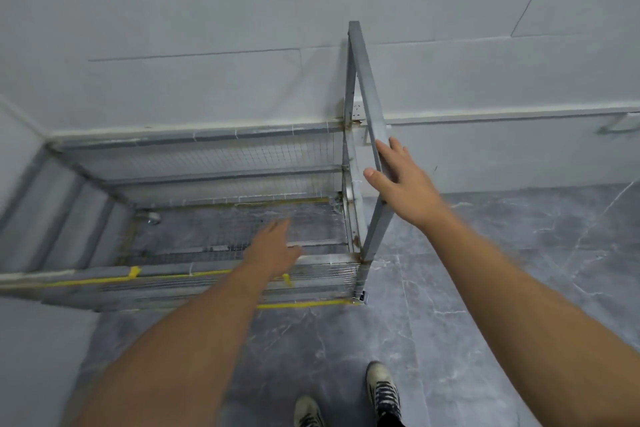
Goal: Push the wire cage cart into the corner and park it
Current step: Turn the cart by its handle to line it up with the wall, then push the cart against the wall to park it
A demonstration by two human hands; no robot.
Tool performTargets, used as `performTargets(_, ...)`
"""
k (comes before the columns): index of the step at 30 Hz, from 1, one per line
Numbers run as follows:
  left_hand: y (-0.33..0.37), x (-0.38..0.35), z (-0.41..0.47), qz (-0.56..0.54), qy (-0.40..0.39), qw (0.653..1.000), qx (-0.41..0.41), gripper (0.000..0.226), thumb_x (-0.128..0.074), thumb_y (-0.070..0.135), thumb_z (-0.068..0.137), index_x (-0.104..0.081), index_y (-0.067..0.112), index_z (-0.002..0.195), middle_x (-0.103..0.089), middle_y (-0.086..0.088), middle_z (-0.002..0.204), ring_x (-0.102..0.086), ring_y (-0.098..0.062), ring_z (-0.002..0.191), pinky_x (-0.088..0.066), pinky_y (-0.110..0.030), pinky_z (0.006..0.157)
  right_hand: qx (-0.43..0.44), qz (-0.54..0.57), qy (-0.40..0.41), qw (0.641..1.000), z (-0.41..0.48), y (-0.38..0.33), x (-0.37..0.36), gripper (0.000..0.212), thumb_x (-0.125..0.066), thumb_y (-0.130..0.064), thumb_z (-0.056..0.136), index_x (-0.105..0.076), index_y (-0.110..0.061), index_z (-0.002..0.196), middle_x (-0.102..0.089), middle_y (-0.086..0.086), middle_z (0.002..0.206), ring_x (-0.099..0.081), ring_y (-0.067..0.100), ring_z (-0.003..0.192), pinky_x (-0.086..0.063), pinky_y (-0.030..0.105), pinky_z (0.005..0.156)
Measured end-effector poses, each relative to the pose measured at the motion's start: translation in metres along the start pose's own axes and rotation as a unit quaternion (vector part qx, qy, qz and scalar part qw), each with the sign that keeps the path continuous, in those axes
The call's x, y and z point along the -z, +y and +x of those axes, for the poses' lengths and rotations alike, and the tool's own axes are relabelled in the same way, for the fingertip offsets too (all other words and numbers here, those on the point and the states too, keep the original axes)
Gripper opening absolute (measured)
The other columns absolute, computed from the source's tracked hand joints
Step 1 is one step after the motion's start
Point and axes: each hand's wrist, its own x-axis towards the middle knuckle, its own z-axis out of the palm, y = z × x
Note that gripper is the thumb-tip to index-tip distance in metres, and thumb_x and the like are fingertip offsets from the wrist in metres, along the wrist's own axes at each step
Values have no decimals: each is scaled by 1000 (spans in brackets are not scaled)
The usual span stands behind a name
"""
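1. Nearest the camera, two shoes (382,392) stand on the grey marbled floor (467,288), just short of the cart's near side.
2. Both bare forearms reach forward. The left hand (275,246) is open with its fingers extended, hanging over the near top rail (173,274) of the wire cage cart (225,184); it is motion-blurred, so I cannot tell whether it touches the rail.
3. The right hand (401,177) is open and spread, fingers laid flat against the slanted metal handle frame (365,107) at the cart's right end, thumb apart; it grips nothing.
4. The cart itself sits in the corner: its far long side lies along the back wall (311,28), its left end close against the side wall (17,135). Yellow tape (135,272) marks the near rail.
5. Judged from this, the push is essentially finished and the step in hand is the final parking nudge or the letting go.
6. The next move calls for checking that the cart is square to both walls, giving a light flat-palm press if any gap remains, then lifting both hands away. A castor (362,296) shows at the near right corner; whether it has a brake I cannot tell.
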Motion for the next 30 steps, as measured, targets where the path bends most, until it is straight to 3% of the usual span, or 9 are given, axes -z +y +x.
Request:
performTargets(3,10,6,-15,-20,50,998,15,75,-56,45,94,-16,28,156,-13,0,164,-17,-25,149,-26,-47,117,8,-49,-26,998,15,3,2,72,-50,-47,98,-17,-24,157,-2,-1,167,-6,21,153,-18,47,122)
performTargets(6,17,8,-31,-20,100,994,28,75,-53,47,95,-14,29,156,-10,0,165,-11,-23,150,-24,-50,117,15,-82,-38,996,30,2,2,73,-48,-55,92,-25,-23,153,-13,5,163,-19,33,149,-29,54,116)
performTargets(9,15,11,-47,16,150,988,33,74,-48,51,96,-11,28,156,-8,-1,165,-7,-24,151,-21,-52,117,2,-148,-34,988,39,-6,-2,73,-49,-49,96,-20,-20,155,-1,8,165,-1,29,152,-23,55,118)
performTargets(12,1,15,-61,33,183,982,35,74,-45,53,97,-9,28,156,-7,-1,165,-5,-24,151,-19,-52,118,51,-234,8,971,32,-25,-10,67,-48,-46,97,-22,-23,154,2,9,166,8,29,152,-18,57,118)
performTargets(15,-21,24,-72,28,206,978,38,72,-44,53,97,-10,29,157,-7,-1,165,-5,-24,151,-18,-53,118,143,-233,36,961,21,-41,-33,60,-47,-42,99,-31,-21,152,-10,11,165,2,30,152,-11,53,121)
performTargets(18,-47,36,-80,29,218,975,40,71,-43,52,98,-12,28,157,-8,-2,165,-6,-23,151,-16,-51,119,191,-219,0,957,9,-52,-65,56,-46,-43,100,-35,-21,150,-19,9,164,-5,29,152,-15,52,121)
performTargets(22,-89,54,-92,33,216,975,43,71,-44,53,97,-13,28,156,-9,-2,165,-8,-24,151,-18,-51,118,163,-207,-61,963,-8,-60,-115,58,-45,-45,100,-32,-21,152,-22,8,163,-10,29,152,-20,53,120)
performTargets(30,-188,79,-112,33,203,976,75,72,-43,56,97,-12,28,157,-8,-1,165,-6,-24,151,-15,-52,119,118,-191,-108,969,-25,-82,-196,61,-41,-49,101,-26,-24,154,-18,5,164,-6,26,153,-18,50,120)
